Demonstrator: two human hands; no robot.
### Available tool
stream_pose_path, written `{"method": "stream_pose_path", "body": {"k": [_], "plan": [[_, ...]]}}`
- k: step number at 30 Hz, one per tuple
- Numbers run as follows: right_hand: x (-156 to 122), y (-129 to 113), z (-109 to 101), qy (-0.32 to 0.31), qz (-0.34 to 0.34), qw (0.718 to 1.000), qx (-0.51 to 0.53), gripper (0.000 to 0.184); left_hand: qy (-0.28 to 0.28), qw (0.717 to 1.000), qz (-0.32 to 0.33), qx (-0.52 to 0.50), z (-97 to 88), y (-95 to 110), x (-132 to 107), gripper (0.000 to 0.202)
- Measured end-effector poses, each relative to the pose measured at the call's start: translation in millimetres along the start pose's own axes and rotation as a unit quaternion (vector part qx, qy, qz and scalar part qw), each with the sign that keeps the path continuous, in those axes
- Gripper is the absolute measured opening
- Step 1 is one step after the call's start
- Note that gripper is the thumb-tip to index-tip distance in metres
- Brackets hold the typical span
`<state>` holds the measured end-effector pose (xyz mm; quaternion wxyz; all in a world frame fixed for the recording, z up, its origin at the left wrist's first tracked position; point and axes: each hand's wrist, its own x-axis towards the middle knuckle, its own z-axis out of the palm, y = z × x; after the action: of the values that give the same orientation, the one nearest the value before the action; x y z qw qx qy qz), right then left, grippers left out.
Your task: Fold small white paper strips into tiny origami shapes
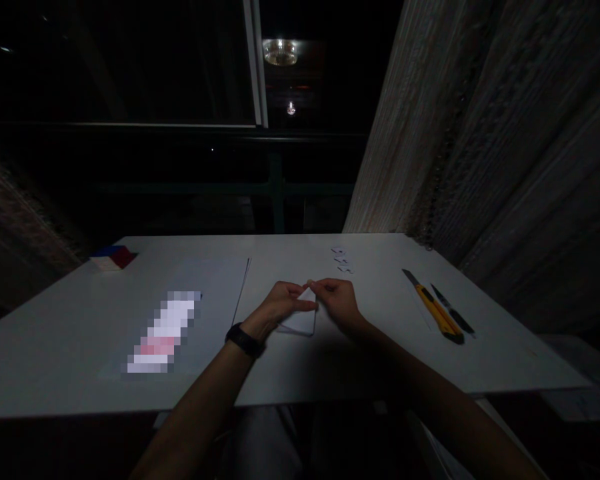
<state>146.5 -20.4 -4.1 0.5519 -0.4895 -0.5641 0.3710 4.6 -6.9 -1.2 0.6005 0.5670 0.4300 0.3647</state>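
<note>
A small folded piece of white paper (pixel 303 322) is between my hands, near the middle of the white table (pixel 370 373). My left hand (pixel 283 303), with a dark band on its wrist, grips the paper from the left, its thumb lying across the upper part. At the paper's pointed top, the fingertips of my right hand (pixel 337 299) are pinched on the tip. The paper's lower edges show below my left thumb; its far side is hidden by my fingers.
A yellow utility knife (pixel 435 310) and a dark, slim pointed tool (pixel 453 310) lie at the right. Small paper bits (pixel 342 260) lie behind my hands. White sheets (pixel 217 293) lie left, beside a blurred-out bright rectangle (pixel 163 333). A coloured cube (pixel 113 258) sits far left.
</note>
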Motion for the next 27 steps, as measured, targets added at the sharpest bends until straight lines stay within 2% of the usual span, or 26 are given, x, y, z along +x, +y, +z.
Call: {"method": "stream_pose_path", "body": {"k": [6, 16, 23, 27], "plan": [[-0.1, 2.3, 1.4, 0.006, -0.006, 1.000, -0.005, 0.026, -0.006, 1.000, 0.016, 0.000, -0.4, -0.6, -0.8, 0.032], [-1.5, -0.9, 1.0, 0.022, 0.005, 1.000, 0.000, 0.023, -0.011, 1.000, 0.007, -0.004, -0.4, -1.3, -0.3, 0.035], [-1.1, 0.3, 0.4, 0.021, 0.023, 0.998, 0.048, 0.024, -0.008, 1.000, -0.001, 0.010, 0.5, 0.4, -1.2, 0.034], [-0.3, 2.4, 0.6, 0.024, 0.019, 0.998, 0.053, 0.023, -0.005, 0.999, 0.016, 0.032, -1.2, -2.5, 0.6, 0.033]]}}
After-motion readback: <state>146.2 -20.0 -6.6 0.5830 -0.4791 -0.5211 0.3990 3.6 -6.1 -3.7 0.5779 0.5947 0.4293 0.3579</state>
